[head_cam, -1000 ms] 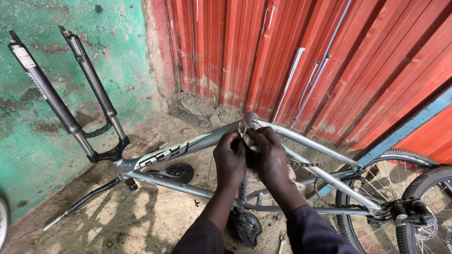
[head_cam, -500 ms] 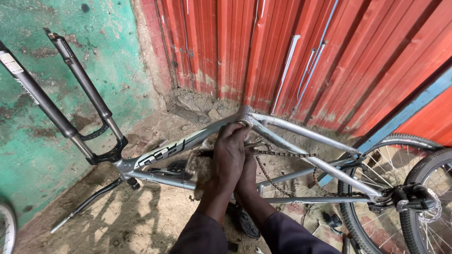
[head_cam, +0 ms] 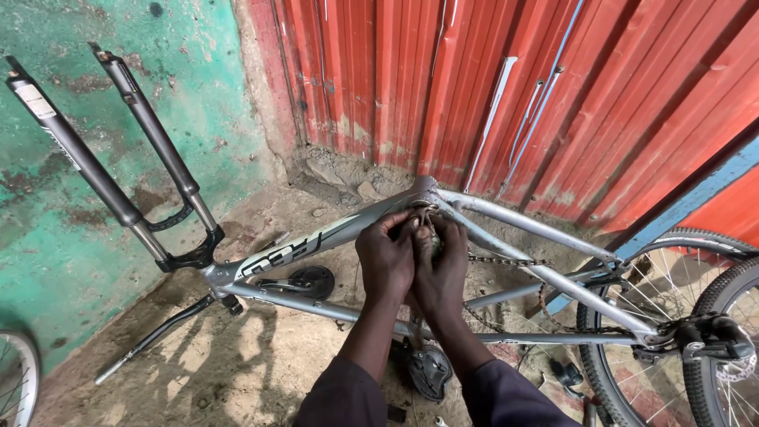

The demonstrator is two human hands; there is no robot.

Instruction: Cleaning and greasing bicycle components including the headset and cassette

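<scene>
1. The left hand is curling its fingers together over the bottom bracket shell of an upturned silver metal bicycle frame, apparently pinching a small part there; what it is pinching is hidden.
2. The right hand is pressing in just beside it, fingers closed at the same spot, so both hands are working on one point.
3. The frame is lying upside down on the dirt floor, which is putting the shell uppermost within reach.
4. A slack dark chain is hanging to the right, towards the spoked rear wheel.
5. The black suspension fork is pointing up at the far left, against a green plastered wall.
6. A red corrugated metal wall is standing behind.
</scene>
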